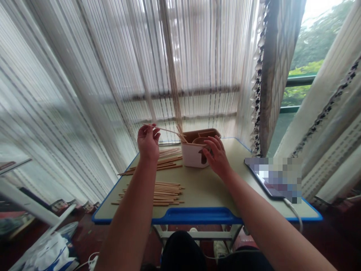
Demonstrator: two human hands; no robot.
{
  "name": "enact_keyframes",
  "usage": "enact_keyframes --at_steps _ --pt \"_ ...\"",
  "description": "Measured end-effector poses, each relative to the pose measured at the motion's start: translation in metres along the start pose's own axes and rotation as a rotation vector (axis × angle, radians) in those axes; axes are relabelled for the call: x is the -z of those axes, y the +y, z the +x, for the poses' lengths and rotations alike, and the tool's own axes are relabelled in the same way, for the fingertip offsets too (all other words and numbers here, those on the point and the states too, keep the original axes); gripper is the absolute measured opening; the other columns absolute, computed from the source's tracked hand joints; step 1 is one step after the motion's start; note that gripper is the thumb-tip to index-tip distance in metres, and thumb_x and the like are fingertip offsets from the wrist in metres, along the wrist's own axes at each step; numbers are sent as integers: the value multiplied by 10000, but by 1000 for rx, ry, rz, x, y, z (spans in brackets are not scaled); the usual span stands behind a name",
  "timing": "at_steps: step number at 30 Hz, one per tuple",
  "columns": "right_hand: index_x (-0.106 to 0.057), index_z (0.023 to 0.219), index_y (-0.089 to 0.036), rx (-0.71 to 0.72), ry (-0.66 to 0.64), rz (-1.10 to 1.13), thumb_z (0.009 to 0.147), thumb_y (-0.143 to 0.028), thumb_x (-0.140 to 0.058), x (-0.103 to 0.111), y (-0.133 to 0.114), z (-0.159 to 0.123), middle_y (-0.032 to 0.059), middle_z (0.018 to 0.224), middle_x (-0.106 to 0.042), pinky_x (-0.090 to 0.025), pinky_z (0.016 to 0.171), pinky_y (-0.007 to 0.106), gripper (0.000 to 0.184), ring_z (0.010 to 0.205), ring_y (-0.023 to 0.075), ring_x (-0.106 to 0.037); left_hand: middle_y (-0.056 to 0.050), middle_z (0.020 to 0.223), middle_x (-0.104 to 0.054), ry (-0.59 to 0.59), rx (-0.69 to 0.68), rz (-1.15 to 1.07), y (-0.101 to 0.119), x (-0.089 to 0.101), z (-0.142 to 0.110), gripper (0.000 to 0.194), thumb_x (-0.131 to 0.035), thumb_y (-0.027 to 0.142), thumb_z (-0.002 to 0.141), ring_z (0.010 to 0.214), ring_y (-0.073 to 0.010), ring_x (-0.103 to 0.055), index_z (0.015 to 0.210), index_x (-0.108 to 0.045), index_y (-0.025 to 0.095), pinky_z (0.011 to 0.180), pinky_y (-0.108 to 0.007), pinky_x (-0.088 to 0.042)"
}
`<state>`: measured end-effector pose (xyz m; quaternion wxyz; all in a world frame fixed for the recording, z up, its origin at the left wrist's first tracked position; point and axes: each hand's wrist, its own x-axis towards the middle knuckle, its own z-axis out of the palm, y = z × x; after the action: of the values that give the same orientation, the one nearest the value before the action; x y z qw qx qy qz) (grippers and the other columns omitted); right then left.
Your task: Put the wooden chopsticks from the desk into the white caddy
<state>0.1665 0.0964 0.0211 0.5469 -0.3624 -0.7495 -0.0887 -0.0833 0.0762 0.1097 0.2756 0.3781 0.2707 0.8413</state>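
Observation:
Pinched between the fingers of my left hand point(148, 137) is a thin pale wooden chopstick point(166, 130); its far end reaches the left end of a storage box point(191, 155). That box is white outside and brown inside, has compartments, and shows a dark cut-out in its front. Several chopsticks point(180, 131) stand tilted in its left compartment. My right hand point(216, 153) curls around the box's front right corner, thumb at the front and fingers near the rim. Left of the box lie darker chopsticks point(169, 165) and paler ones; nearer me is a row of light chopsticks point(167, 194), partly behind my left forearm.
The small table point(203, 192) has a blue edge point(200, 215). On its right lies a tablet point(265, 180), partly pixelated, with a white cable point(295, 210) running off the edge. Sheer curtains point(135, 67) hang behind. A white plastic bag point(53, 250) sits on the floor at left.

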Motion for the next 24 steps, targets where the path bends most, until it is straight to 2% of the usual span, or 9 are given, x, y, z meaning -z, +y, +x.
enact_keyframes --at_steps 3,6,11,16,18,19,22,24 --pt "-541 1168 -209 3 5 4 895 -361 -453 0 1 0 78 1315 -499 -299 1100 492 325 1355 255 -274 18 873 -634 -9 -9 153 -7 0 -4 213 -662 330 711 623 -49 -567 854 -560 209 502 -146 -404" --pt "-542 1166 -207 9 9 0 896 -362 -451 -1 1 0 82 1312 -501 -296 1100 495 325 1355 258 -275 20 782 -601 -26 -100 303 -14 -1 -5 198 -652 332 712 560 -48 -499 822 -579 184 453 -150 -364" --pt "-540 1167 -203 18 13 -8 895 -351 -456 -1 0 0 83 1313 -498 -290 1108 480 321 1356 252 -272 -20 823 -653 -218 -201 629 -21 -1 -6 234 -614 366 751 599 -77 -524 879 -666 177 538 -188 -415" --pt "-538 1169 -201 13 10 -15 897 -355 -452 -1 1 0 86 1317 -493 -290 1108 478 324 1357 253 -270 -58 880 -691 -363 -195 956 -19 1 -12 282 -563 359 788 667 -125 -579 950 -684 162 645 -245 -457" --pt "-538 1166 -197 14 7 -16 898 -353 -452 -1 1 0 88 1314 -497 -291 1108 475 322 1355 252 -272 -65 860 -698 -504 -133 1120 -15 1 -16 266 -555 352 787 721 -153 -607 908 -687 154 679 -262 -461" --pt "-539 1165 -197 14 6 -16 898 -353 -452 -1 1 0 87 1313 -498 -292 1107 474 321 1355 252 -273 -66 840 -701 -619 -86 1223 -13 1 -18 249 -553 341 783 742 -167 -616 869 -692 154 689 -268 -459" --pt "-539 1164 -200 7 3 -14 898 -351 -453 0 0 0 84 1317 -497 -296 1106 472 318 1358 252 -269 -50 774 -699 -1078 95 1510 -2 1 -29 208 -569 319 746 726 -190 -621 792 -704 168 665 -279 -449" --pt "-538 1165 -203 5 2 -13 897 -349 -455 0 -1 0 81 1320 -494 -295 1107 470 316 1360 250 -266 -31 771 -699 -1389 224 1611 3 1 -36 212 -639 328 678 695 -190 -617 821 -710 187 630 -273 -441"
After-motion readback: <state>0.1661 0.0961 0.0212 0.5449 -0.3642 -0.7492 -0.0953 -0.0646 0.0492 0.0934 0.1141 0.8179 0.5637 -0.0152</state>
